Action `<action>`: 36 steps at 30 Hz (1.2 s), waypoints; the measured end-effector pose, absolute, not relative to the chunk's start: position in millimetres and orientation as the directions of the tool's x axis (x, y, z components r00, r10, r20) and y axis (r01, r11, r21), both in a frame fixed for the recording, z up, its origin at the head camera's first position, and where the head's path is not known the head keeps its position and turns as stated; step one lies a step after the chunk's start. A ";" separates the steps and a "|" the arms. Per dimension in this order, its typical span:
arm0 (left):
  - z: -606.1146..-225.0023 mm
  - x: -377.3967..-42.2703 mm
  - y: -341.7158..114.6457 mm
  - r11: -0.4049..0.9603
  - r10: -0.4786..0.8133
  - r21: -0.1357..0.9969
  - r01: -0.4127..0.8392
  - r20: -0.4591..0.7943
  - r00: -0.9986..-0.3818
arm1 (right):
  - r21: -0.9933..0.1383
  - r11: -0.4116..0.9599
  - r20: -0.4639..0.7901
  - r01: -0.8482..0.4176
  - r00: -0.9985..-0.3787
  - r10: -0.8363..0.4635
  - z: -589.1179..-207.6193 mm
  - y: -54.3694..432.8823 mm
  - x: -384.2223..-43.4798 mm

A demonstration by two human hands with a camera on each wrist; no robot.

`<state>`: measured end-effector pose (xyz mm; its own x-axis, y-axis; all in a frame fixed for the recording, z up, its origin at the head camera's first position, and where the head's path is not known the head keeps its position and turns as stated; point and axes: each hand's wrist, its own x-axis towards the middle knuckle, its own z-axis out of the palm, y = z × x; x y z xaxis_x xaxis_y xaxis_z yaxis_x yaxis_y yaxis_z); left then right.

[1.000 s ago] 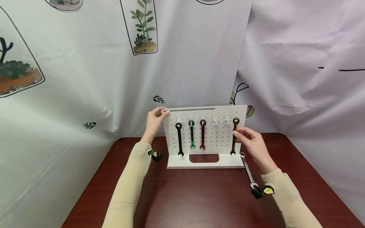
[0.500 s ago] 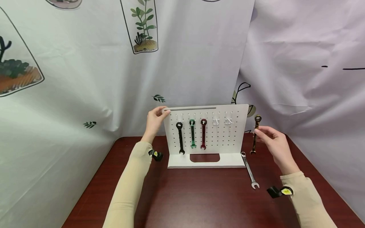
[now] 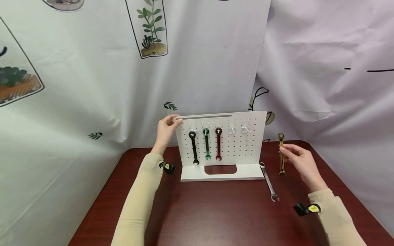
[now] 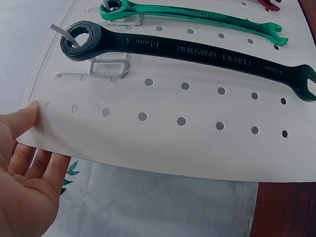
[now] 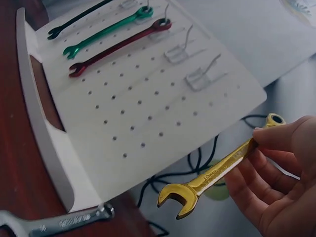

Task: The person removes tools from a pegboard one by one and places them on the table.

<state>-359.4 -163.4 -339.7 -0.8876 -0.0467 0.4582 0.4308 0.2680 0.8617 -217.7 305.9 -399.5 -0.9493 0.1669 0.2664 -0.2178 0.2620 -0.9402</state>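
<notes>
1. The right hand (image 3: 300, 162) holds the gold wrench (image 3: 282, 165), its thumb and fingers (image 5: 281, 137) pinched narrow on the shaft just below the ring end; the wrench hangs nearly upright in the air, ring end up and open end down, to the right of the white pegboard (image 3: 234, 147) and apart from it.
2. The left hand (image 3: 165, 132) grips the pegboard by its upper left corner, thumb on the front face and the other fingers behind the edge.
3. The pegboard stands on the dark red bench (image 3: 212, 212); from left to right, a black wrench (image 3: 194, 147), a green wrench (image 3: 207, 145) and a red wrench (image 3: 219, 147) hang on it by their ring ends; two pale hooks (image 3: 232, 130) stand out farther right.
4. A silver wrench (image 3: 268, 181) lies on the bench, its ring end at the pegboard's front right corner, whether touching I cannot tell; its open end points toward the person.
5. Behind hangs a pale curtain (image 3: 212, 68) printed with plants.
</notes>
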 end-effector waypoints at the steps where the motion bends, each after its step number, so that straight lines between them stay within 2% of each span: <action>1: -339.5 -359.0 -163.6 0.273 -0.047 0.860 0.431 0.459 -0.887 | -0.942 0.265 0.256 -0.208 -0.953 0.161 -403.6 307.6 -218.0; 16: -338.0 -358.3 -163.2 0.268 -0.042 0.860 0.435 0.461 -0.886 | -0.909 0.413 0.108 -0.045 -0.986 0.130 -452.8 319.4 -219.3; 27: -338.4 -358.5 -163.8 0.282 -0.045 0.862 0.421 0.450 -0.892 | -0.920 0.389 -0.012 0.039 -0.997 0.070 -477.7 318.3 -219.0; 36: -338.4 -358.7 -164.4 0.283 -0.045 0.864 0.416 0.445 -0.894 | -0.920 0.386 -0.052 0.064 -0.998 0.043 -480.7 318.5 -219.3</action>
<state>-358.7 -164.4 -338.4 -0.8945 -0.0450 0.4449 0.4157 0.2826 0.8645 -219.3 318.5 -480.7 -0.9977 0.0430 -0.0517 0.0643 0.3862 -0.9202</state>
